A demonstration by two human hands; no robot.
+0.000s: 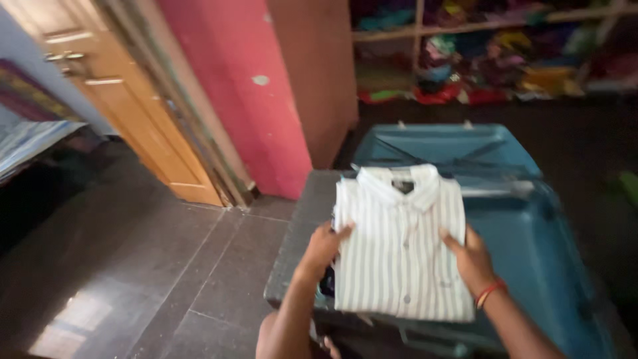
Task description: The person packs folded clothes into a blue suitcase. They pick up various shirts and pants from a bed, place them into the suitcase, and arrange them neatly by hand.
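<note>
Left hand [323, 244] gripping left edge of folded white striped shirt [399, 246], right hand [470, 258] clamped on its right edge, shirt held flat over open blue suitcase [531, 233], pink wall [246, 86] left of suitcase

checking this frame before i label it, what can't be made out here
Head view only:
- Inside of the blue suitcase: covered by the folded striped shirt.
- Fingers of the left hand and right hand: tips tucked under the shirt's edges.
- Dark thing by the left hand: mostly hidden under the shirt.
- Piles on the shelves: blurred, single items unclear.
- Suitcase's near edge: cut off by the bottom of the frame.
</note>
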